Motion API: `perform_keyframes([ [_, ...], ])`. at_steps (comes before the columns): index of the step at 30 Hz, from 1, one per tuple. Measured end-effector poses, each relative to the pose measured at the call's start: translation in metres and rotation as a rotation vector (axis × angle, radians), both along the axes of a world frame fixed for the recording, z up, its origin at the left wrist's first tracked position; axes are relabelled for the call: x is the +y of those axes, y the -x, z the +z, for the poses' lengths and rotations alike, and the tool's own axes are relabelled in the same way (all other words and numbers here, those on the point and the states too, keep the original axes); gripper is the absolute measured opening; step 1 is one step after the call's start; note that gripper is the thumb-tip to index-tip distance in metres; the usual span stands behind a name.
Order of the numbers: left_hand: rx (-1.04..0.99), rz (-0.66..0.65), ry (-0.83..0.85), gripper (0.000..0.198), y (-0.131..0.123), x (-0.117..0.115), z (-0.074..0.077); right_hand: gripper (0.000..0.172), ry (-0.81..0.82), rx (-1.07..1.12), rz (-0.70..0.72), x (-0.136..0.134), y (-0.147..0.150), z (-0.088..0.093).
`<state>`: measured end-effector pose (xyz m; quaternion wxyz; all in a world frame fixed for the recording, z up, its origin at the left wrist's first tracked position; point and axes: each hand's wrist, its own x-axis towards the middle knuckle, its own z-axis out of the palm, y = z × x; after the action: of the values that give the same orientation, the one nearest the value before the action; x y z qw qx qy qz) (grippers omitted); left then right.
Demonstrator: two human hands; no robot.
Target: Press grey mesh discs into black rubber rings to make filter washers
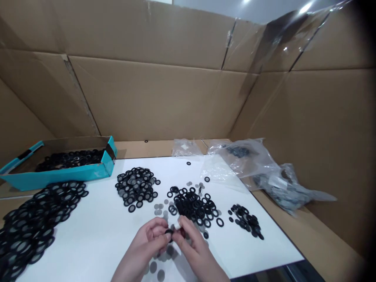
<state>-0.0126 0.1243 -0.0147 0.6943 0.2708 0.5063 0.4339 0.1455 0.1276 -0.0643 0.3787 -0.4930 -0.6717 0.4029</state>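
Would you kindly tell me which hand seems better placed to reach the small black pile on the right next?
Probably the right hand: it is nearer the small black pile, while the left hand is farther away and pinches a black ring.

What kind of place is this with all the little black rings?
Probably a workbench in a workshop or factory: there are piles of black rings, a turquoise box holding more, and clear plastic bags.
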Motion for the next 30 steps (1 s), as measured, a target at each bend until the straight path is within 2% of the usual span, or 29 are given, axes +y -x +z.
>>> perform_keyframes([
  [2,-0.010,0.004,0.002,0.030,0.000,0.000,0.002,0.027,0.037,-0.002,0.055,0.002,-0.004,0.012],
  [6,-0.018,0.019,0.009,0.031,-0.004,-0.001,0.002,0.007,-0.038,-0.012,0.171,0.003,-0.006,0.031],
  [9,-0.021,0.022,0.010,0.035,-0.004,-0.001,-0.002,0.012,-0.085,-0.031,0.109,0.001,-0.004,0.026],
  [13,-0.008,0.010,-0.023,0.034,0.002,0.000,-0.005,0.017,-0.063,-0.034,0.070,-0.002,-0.003,0.016],
  [16,0.007,0.035,-0.055,0.033,0.004,-0.002,-0.002,0.009,-0.057,-0.050,0.106,-0.004,0.000,0.020],
  [19,0.030,0.067,-0.100,0.032,0.003,-0.003,0.002,0.022,-0.131,-0.064,0.128,-0.007,0.008,0.024],
  [23,0.038,0.134,-0.088,0.037,0.000,-0.002,0.003,0.019,-0.210,-0.040,0.015,-0.006,0.016,0.017],
  [26,0.003,0.092,-0.044,0.037,0.001,-0.001,0.001,0.020,-0.184,-0.011,-0.002,-0.003,0.014,0.012],
  [30,-0.011,0.087,0.006,0.039,0.002,0.003,-0.002,0.019,-0.094,0.003,0.048,-0.002,0.006,0.011],
])
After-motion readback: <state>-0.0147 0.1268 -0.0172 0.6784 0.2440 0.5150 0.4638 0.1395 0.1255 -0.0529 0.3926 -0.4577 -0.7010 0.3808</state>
